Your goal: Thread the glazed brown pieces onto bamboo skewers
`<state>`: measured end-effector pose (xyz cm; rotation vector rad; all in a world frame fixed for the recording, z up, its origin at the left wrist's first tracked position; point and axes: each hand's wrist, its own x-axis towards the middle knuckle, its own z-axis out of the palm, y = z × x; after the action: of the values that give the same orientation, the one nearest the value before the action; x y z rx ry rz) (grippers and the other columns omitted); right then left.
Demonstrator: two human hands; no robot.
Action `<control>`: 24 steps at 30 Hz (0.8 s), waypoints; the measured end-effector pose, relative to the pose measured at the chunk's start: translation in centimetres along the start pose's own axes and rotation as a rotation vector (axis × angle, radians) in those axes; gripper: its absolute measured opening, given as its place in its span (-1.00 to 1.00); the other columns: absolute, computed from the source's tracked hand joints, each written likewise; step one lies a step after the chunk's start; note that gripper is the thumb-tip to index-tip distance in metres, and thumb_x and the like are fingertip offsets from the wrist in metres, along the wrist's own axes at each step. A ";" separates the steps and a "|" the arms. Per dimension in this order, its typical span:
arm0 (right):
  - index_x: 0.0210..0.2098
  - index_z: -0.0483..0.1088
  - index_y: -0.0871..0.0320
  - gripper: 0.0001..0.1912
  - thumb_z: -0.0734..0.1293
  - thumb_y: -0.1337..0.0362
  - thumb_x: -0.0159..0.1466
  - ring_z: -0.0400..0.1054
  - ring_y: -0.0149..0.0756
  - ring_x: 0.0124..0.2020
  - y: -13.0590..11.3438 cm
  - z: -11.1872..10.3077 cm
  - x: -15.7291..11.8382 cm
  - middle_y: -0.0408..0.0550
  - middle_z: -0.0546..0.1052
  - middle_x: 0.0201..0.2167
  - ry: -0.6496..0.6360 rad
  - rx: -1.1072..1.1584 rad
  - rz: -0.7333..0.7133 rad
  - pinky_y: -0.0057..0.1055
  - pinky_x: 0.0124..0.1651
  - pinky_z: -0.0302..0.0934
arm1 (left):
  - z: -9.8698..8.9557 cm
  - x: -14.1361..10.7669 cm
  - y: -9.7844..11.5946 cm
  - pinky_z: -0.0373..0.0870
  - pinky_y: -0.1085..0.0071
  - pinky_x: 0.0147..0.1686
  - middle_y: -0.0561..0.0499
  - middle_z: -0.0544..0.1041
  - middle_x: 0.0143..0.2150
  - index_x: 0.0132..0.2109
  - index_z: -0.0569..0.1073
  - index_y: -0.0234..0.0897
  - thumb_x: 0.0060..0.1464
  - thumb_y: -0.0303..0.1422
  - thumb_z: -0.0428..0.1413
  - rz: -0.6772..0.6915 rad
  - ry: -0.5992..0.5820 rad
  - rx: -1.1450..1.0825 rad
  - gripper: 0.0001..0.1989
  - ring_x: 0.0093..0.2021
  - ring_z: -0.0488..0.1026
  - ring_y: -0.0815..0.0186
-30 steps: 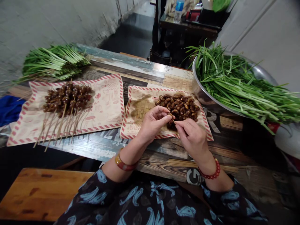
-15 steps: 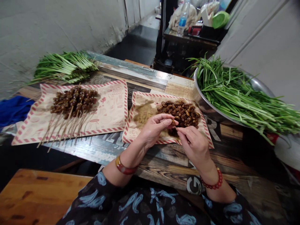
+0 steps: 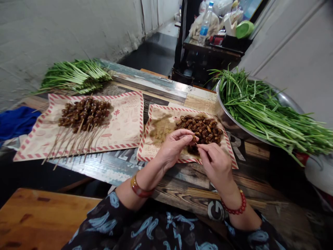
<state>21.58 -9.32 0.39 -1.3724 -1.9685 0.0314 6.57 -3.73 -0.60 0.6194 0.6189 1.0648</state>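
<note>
My left hand (image 3: 171, 147) pinches a glossy brown silkworm pupa (image 3: 194, 138) between thumb and fingertips. Close beside it, my right hand (image 3: 217, 161) is closed on a thin skewer whose tip points toward the pupa; most of the skewer is hidden by the fingers. Both hands are above a pile of loose brown pupae (image 3: 203, 126), which lies on a stained paper sheet (image 3: 145, 147) with a red-striped border. To the left, a second such sheet (image 3: 128, 126) bears several filled pupa skewers (image 3: 84, 113), their bare sticks pointing toward me.
Bundles of skewered green chives (image 3: 76, 74) lie at the table's back left. At right, a metal bowl (image 3: 221, 100) overflows with long chives (image 3: 267, 107). A blue cloth (image 3: 18, 121) lies at far left. Behind, a person's leg (image 3: 181, 34) shows near another table with a bottle (image 3: 204, 26).
The view has shifted slightly, moving the table things a little right and down in the picture. Both hands keep their pinching grips, almost unmoved.
</note>
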 end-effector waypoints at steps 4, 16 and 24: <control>-0.28 0.42 0.12 -0.85 0.22 0.40 0.36 0.42 -0.32 -0.36 -0.3 0.1 0.2 -0.06 0.54 -0.40 0.024 0.012 0.021 -0.37 -0.25 0.29 | 0.0 0.0 -0.1 0.35 0.48 -0.24 -0.03 0.62 -0.33 -0.29 0.55 -0.30 -0.07 -0.37 0.32 0.011 -0.009 0.010 -0.83 -0.30 0.52 0.39; -0.32 0.41 0.11 -0.84 0.22 0.36 0.35 0.40 -0.32 -0.39 -0.5 0.3 0.6 -0.07 0.53 -0.42 0.019 0.019 0.029 -0.35 -0.29 0.28 | 0.2 -0.3 0.2 0.34 0.45 -0.20 -0.03 0.61 -0.33 -0.30 0.55 -0.31 -0.09 -0.37 0.32 0.040 -0.005 0.033 -0.83 -0.29 0.51 0.37; -0.34 0.44 0.11 -0.89 0.29 0.31 0.32 0.43 -0.34 -0.40 -0.6 0.2 1.1 -0.09 0.56 -0.42 0.023 0.128 0.109 -0.40 -0.32 0.34 | 0.2 -0.3 0.2 0.35 0.48 -0.23 -0.02 0.61 -0.35 -0.30 0.56 -0.33 -0.07 -0.38 0.30 0.039 -0.028 0.029 -0.84 -0.33 0.49 0.41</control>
<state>20.81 -8.65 1.07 -1.3883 -1.8384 0.1882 6.45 -3.94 -0.27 0.6728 0.6002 1.0839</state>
